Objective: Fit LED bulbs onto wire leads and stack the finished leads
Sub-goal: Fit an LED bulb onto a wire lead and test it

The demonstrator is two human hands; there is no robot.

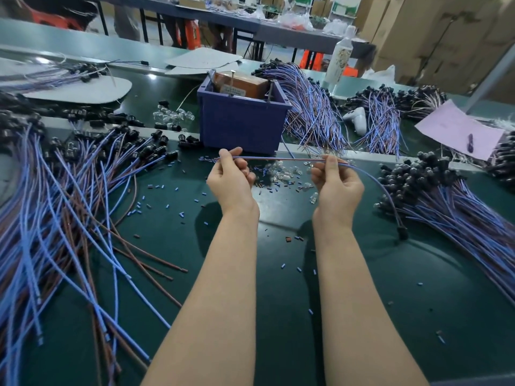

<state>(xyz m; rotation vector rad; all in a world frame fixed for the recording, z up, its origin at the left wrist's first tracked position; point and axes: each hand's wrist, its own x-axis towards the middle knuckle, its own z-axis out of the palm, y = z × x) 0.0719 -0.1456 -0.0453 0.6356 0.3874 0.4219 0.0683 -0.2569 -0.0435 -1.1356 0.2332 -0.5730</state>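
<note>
— Holding the wire lead (278, 159) level, left to right, are we?
— Yes. Our left hand (231, 179) pinches it near the free end and our right hand (337, 185) grips it further along. The thin blue-and-brown cord droops rightward to its black socket (402, 234).
— And the LED bulbs (284, 172)?
— Small, clear and glassy, scattered on the green mat (287, 288) between our hands. We judge the right hand nearer the socket.

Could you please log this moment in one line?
left hand: pinches wire lead | right hand: pinches same lead | lead: stretched between hands above table
</note>
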